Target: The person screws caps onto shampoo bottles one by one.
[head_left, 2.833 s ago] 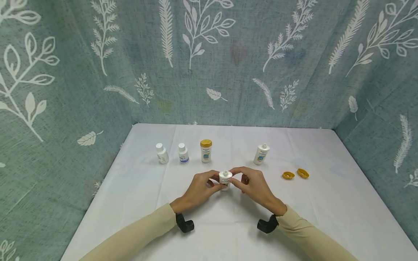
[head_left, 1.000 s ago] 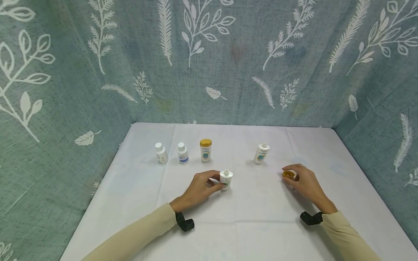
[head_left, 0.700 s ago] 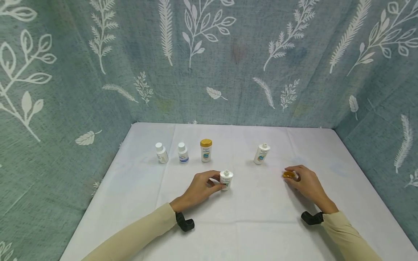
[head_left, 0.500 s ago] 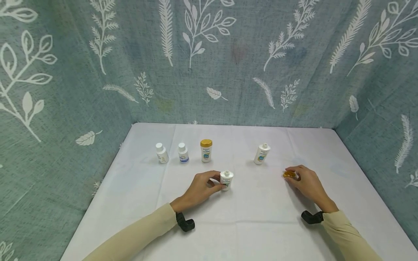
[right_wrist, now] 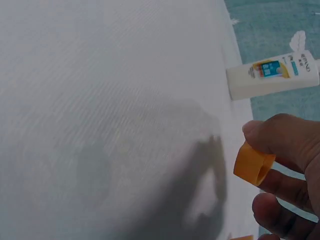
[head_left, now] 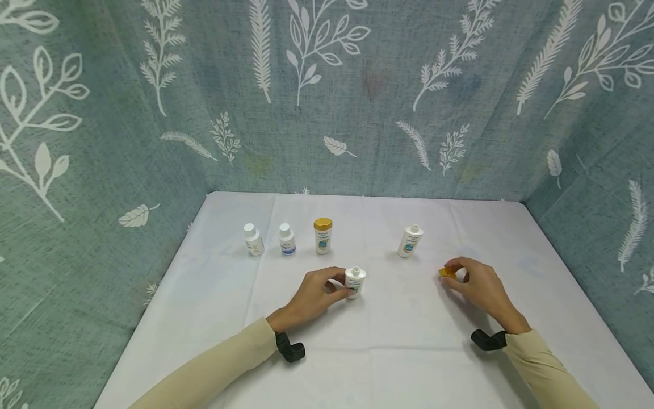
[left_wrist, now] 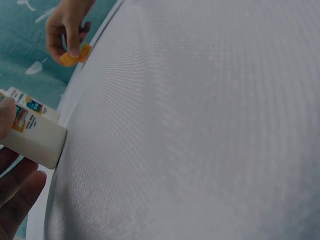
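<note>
Near the middle of the table in the head view, my left hand grips a small white bottle with a bare, uncapped neck. Its thumb and fingers lie on opposite sides of the bottle, which stands upright. Over to the right, my right hand pinches a yellow-orange bottle cap between thumb and fingers. The right wrist view shows this cap tipped on its side, its hollow end toward the fingers. Part of a second orange cap peeks in at that view's bottom edge; the right hand hides it in the head view.
Behind the hands stand a similar uncapped white bottle, a white bottle with a gold cap, and two small white-capped bottles, one beside the other. A patterned green cloth walls the white-covered table.
My right hand has left the bottle, moved right to the caps and picked one up. The cap has turned from hollow side up onto its side. My left hand keeps holding the bottle.
</note>
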Tool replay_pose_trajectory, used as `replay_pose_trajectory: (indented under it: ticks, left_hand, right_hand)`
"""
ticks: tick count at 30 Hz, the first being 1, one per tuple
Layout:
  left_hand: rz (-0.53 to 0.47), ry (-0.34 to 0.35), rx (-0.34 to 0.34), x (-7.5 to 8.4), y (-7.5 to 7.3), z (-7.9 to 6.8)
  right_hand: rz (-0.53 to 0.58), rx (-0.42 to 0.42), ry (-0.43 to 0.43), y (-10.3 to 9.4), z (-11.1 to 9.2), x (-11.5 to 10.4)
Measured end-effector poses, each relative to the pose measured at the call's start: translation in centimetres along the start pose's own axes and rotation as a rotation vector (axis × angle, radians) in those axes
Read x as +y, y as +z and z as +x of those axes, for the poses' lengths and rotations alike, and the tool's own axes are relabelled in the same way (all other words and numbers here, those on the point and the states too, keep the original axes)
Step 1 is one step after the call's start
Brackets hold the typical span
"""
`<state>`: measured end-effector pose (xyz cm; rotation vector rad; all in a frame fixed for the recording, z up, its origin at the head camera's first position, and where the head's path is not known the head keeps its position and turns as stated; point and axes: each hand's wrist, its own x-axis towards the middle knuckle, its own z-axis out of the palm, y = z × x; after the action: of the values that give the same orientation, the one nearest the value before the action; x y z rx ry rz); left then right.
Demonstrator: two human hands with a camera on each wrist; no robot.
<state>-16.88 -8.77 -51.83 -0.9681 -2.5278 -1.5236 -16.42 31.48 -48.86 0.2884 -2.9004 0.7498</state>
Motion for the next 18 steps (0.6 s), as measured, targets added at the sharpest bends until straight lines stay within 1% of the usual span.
replay_pose_trajectory:
  ticks: [5, 12, 18]
  left_hand:
    - [0.010, -0.008, -0.008, 0.1, -0.1, 0.0]
    - [0.011, -0.011, -0.011, 0.2, -0.1, 0.0]
    - [0.010, -0.009, -0.009, 0.1, -0.1, 0.0]
  right_hand:
    - [-0.014, 0.018, -0.077, -0.2, 0.1, -0.9]
    - [0.010, 0.010, -0.097, -0.6, 0.3, -2.7]
    - [0.025, 0.016, -0.157, -0.8, 0.5, -4.1]
